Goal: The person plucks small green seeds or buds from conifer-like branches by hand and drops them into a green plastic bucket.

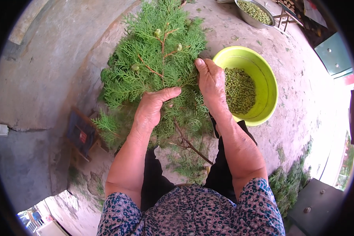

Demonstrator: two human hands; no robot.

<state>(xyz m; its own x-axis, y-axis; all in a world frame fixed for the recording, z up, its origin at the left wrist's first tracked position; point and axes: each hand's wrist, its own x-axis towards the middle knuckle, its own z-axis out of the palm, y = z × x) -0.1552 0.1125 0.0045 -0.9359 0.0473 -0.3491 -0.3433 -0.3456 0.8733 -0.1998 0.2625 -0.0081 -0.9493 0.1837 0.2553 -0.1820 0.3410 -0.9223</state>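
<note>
A leafy green cypress branch (164, 59) with flat, feathery sprays spreads out in front of me. Small pale green cones (135, 67) sit among its reddish twigs. My left hand (149, 108) is closed on the branch, thumb laid across the foliage and fingers hidden beneath it. At the branch's right side, my right hand (212, 84) is curled, with its thumb against the leaf edge; what lies inside it is hidden. Right beside that hand stands a yellow-green plastic basin (268, 82), partly filled with small green cones (240, 91).
A metal bowl (246, 17) of similar cones stands at the far right near a small wooden stool (289, 17). A dark, low wooden object (80, 131) lies left of my knees. Cut greenery (289, 185) is piled at the lower right, by a grey metal panel (318, 204).
</note>
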